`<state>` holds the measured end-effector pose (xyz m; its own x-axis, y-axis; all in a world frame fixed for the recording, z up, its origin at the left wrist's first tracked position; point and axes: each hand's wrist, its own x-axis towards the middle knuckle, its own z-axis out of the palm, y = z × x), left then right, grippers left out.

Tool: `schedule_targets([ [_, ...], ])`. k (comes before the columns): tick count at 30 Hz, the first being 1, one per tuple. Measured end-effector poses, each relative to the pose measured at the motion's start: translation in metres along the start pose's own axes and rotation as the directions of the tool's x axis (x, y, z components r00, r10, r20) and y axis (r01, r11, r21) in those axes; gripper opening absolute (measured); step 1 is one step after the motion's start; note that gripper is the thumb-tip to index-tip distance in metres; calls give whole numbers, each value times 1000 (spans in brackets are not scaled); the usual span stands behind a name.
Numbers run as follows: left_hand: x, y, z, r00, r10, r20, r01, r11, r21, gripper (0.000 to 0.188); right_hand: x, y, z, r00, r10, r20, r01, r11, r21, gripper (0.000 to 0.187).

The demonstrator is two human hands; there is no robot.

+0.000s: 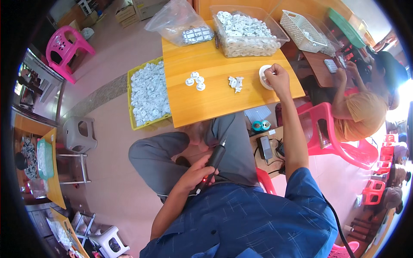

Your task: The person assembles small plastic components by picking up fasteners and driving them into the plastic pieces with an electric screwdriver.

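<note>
Left grip: wrapped round a black pen-shaped tool at lower centre of the frame, over the lap; its tip points up and away from the body, a red light shows near its lower end, and the tip touches no white part.
Right grip: fingers drawn together at the white bowl, right of upper centre; whether they pinch anything, I cannot tell.
White discs: four lie flat, close together, on the left part of the wooden surface; they look set apart as a group, though whether they are finished or waiting is not clear.
Small white cluster: a little heap in the middle of the surface, between discs and bowl; it seems loose and unworked, with neither hand on it.
Clear bin: upper centre, heaped with white parts, so a large quantity remains there if this is the supply.
Yellow crate: left of centre, beside the surface, filled with white round pieces; possibly the done lot, but that is a guess.
Stage: apparently mid-batch, between tool contacts, with the tool away from the parts.
</note>
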<state>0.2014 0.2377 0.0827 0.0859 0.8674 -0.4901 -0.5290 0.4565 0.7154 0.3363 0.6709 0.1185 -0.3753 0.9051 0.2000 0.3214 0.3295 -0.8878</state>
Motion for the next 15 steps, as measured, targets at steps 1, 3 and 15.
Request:
schedule_targets([
  [1, 1, 1, 1, 1000, -2, 2, 2, 1000, 0, 57, -11, -5, 3, 1000, 11, 25, -15, 988, 152, 16],
  [3, 1, 1, 1, 1000, -4, 6, 4, 1000, -18, 58, -34, -14, 12, 998, 23, 59, -42, 937, 346, 18],
  [15, -8, 7, 5, 983, 180, 35, -178, 983, -46, 60, -164, -27, 74, 851, 156, 502, -471, 650, 596, 13],
])
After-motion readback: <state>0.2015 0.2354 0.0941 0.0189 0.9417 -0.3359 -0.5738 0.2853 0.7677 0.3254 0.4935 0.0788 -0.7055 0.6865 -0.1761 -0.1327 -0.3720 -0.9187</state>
